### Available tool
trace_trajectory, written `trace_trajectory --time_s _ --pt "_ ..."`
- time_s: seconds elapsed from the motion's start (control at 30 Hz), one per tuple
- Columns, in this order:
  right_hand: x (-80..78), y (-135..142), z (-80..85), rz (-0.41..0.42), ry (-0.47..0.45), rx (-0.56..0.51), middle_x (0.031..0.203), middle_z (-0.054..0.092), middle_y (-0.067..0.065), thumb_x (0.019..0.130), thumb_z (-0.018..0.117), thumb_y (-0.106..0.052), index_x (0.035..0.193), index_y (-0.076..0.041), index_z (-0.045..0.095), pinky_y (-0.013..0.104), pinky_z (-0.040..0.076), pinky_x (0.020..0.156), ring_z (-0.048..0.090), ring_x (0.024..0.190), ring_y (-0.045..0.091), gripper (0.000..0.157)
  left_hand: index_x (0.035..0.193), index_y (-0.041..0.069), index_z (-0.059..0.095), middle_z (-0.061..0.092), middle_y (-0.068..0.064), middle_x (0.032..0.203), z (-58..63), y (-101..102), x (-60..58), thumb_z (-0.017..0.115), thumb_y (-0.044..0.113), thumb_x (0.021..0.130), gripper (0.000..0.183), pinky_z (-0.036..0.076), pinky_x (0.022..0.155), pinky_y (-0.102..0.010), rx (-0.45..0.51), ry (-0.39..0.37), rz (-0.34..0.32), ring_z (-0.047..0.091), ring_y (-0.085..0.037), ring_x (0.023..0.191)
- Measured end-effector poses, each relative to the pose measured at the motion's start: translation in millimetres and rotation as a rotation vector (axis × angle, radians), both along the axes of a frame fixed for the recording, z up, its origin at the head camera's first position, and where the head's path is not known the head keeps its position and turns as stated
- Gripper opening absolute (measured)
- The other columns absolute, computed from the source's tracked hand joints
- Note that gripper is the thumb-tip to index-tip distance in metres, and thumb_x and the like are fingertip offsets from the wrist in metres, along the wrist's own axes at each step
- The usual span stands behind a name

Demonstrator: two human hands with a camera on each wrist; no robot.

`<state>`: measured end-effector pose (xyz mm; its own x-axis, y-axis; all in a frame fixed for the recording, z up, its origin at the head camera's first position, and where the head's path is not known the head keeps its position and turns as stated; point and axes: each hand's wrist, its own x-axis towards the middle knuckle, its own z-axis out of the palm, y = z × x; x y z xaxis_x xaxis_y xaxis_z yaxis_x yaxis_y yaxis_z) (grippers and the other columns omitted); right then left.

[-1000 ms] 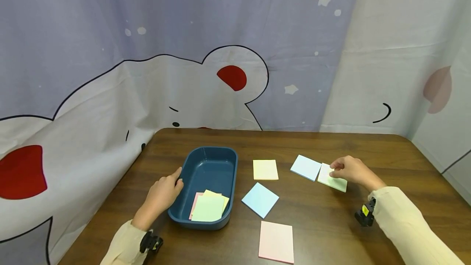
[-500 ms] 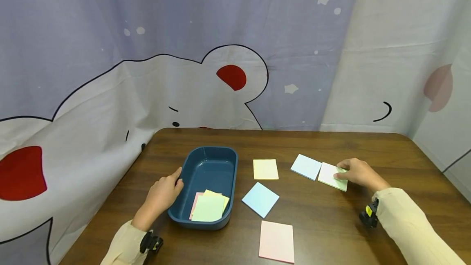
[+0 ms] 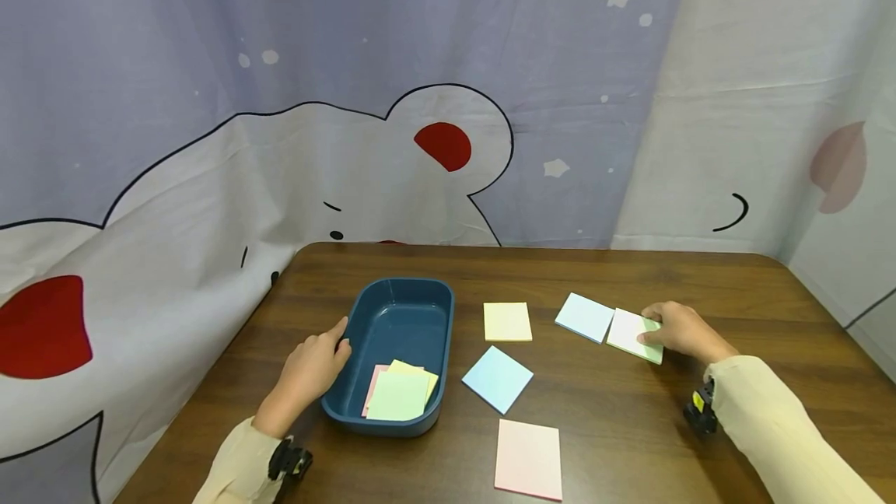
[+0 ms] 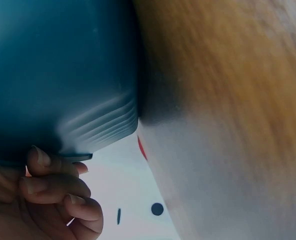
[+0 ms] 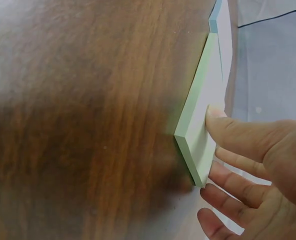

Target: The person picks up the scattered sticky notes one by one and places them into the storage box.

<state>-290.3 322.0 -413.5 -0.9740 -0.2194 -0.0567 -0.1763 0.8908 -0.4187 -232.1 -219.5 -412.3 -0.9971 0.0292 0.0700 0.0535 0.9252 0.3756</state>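
In the head view, my left hand (image 3: 308,368) holds the left rim of a blue plastic bin (image 3: 402,325). The left wrist view shows its fingers (image 4: 58,187) curled beneath the rim; the thumb is hidden there. On the right, a light green sticky note pad (image 3: 625,334) lies on the table. My right hand (image 3: 684,331) pinches that pad's right end. Seen from the right wrist, the thumb (image 5: 233,135) presses on the pad's top, while the other fingers are at its far edge and corner. A blue pad (image 3: 584,317) lies against its left end.
Inside the bin, near its front, lie a green note (image 3: 397,397), a yellow one and a pink one, overlapping. Between bin and right hand, the wooden table (image 3: 602,426) bears a yellow pad (image 3: 507,322), a blue pad (image 3: 498,379) and a pink pad (image 3: 528,459). A printed curtain hangs behind.
My right hand has shifted slightly right along the green pad, from above its middle to its right end, and its thumb has come down on it. My left hand stays at the bin.
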Motion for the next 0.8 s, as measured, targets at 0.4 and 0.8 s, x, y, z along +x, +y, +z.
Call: trace_trajectory --time_s 0.4,0.8 --pt "-2.6 -1.6 0.0 0.068 0.036 0.04 0.11 0.059 0.038 0.078 0.075 -0.011 0.111 0.022 0.057 0.057 0.047 0.082 0.057 0.102 0.052 0.049 0.144 -0.002 0.04 0.039 -0.001 0.049 1.9 1.0 -0.8 0.047 0.019 0.097 0.052 0.03 0.043 -0.027 0.0 0.014 -0.008 0.034 -0.014 0.041" --pt "-6.1 -0.2 -0.4 0.054 -0.011 0.06 0.115 0.055 0.041 0.08 0.074 -0.014 0.116 0.024 0.051 0.059 0.045 0.086 0.051 0.108 0.056 0.057 0.144 -0.002 0.04 0.039 -0.001 0.048 0.2 0.0 0.2 0.047 0.019 0.096 0.053 0.029 0.043 -0.027 0.0 0.011 -0.006 0.034 -0.014 0.041"
